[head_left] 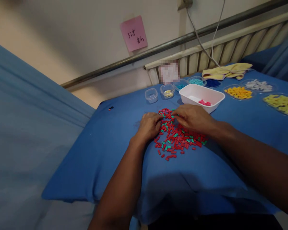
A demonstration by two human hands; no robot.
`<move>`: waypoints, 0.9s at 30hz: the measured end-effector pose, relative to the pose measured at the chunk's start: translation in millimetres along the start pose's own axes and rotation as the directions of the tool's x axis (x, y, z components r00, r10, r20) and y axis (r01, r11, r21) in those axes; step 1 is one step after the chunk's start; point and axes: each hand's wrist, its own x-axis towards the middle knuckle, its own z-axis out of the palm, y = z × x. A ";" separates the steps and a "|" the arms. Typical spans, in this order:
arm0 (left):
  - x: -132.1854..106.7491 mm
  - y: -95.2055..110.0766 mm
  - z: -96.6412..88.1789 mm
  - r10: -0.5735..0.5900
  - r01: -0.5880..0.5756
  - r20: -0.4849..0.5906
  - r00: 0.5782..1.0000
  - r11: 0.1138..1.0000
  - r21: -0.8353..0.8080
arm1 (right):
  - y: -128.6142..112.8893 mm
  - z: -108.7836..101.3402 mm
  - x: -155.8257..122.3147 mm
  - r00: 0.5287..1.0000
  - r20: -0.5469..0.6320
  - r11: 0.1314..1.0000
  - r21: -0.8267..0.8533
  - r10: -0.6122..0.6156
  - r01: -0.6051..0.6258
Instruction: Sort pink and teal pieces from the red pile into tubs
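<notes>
Small red building bricks (180,143) lie in a loose heap on the blue-covered surface, with several green bricks (168,148) mixed among them. At the heap's upper left edge is my left hand (148,125), its fingers bent and drawn together at the bricks. My right hand (193,118) reaches over the upper right part of the heap, thumb and fingertips pinched close to the bricks. Whatever either hand grips is too small and partly hidden to make out. Just beyond my right hand stands a white tub (194,91) with a few pink-red pieces (204,102) inside.
Clear plastic cups (151,95) stand along the back, one with pale yellow pieces (168,93), others with blue ones (196,82). Trays of orange (240,92), grey (258,85) and yellow pieces (282,103) sit at right. A yellow cloth (227,72) and cable (201,44) lie behind.
</notes>
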 end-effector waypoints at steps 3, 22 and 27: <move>0.2 0.3 0.6 0.033 -0.034 0.047 0.998 0.999 0.029 | -1.4 3.7 -0.8 0.999 0.049 1.000 -0.002 0.000 0.000; 2.0 39.3 -15.3 -0.321 0.095 0.012 0.947 0.246 -0.965 | -26.7 -7.2 1.2 0.959 -0.279 0.939 0.312 -0.057 0.147; -4.0 12.8 -31.6 -0.428 0.121 -0.113 0.897 0.482 -0.868 | -18.2 -23.4 0.2 0.937 -0.348 0.955 0.286 0.028 0.078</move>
